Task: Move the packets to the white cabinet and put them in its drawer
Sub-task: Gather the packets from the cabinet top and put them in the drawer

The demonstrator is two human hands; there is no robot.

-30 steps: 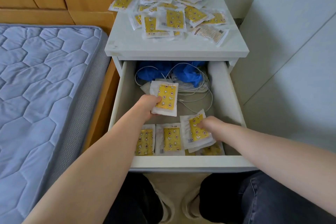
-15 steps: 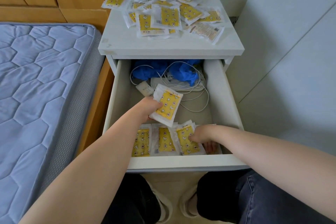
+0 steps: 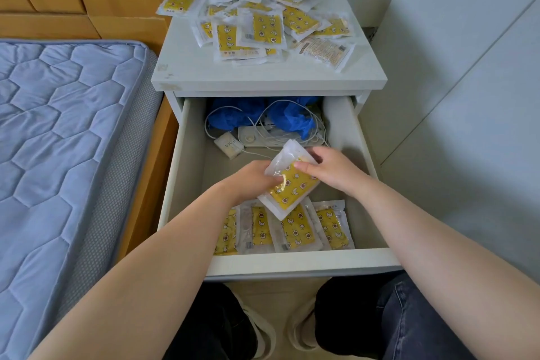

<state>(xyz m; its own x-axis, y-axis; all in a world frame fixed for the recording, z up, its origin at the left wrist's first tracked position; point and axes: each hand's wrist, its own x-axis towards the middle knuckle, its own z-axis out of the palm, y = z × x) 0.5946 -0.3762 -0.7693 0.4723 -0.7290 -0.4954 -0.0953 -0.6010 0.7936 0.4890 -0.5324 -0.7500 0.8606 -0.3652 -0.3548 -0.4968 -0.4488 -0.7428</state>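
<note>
The white cabinet (image 3: pixel 263 76) stands with its drawer (image 3: pixel 295 263) pulled out. Several yellow-and-white packets (image 3: pixel 254 23) lie in a loose heap on its top. A row of several packets (image 3: pixel 295 231) lies flat along the drawer's front. Above that row both hands hold a small stack of packets (image 3: pixel 287 187), tilted. My left hand (image 3: pixel 251 181) grips the stack from the left side. My right hand (image 3: pixel 330 169) pinches its upper right edge with thumb and fingers.
At the drawer's back lie blue crumpled material (image 3: pixel 289 117), white cables (image 3: pixel 260 123), a white power strip (image 3: pixel 260 137) and a small white box (image 3: pixel 229 145). A bed with a blue quilted mattress (image 3: pixel 58 155) is on the left; a pale wall (image 3: pixel 467 96) is on the right.
My right hand left the packet it laid at the drawer's front and rose to the stack in my left hand. The left hand shifted slightly right and down.
</note>
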